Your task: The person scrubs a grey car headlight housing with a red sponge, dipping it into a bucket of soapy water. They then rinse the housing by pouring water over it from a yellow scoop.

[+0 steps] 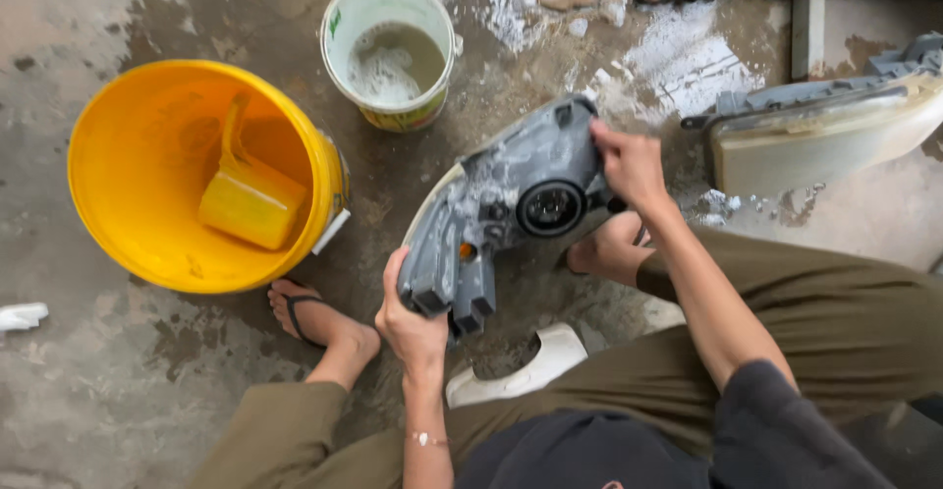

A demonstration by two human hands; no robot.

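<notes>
A grey headlight housing [506, 219] is held up over a wet concrete floor [59, 18].

A large yellow bucket [118, 145] is seen at the left, with a yellow scoop [250, 199] lying inside it. The soapy housing is tilted between the knees, its back turned upward. A second headlight unit [825, 131] is set on the floor at the upper right, and a small white pail [390, 52] of cloudy water is placed above. The housing's lower end is gripped by the left hand [413, 322], fingers wrapped round; its upper edge is clasped by the right hand [629, 165].
</notes>
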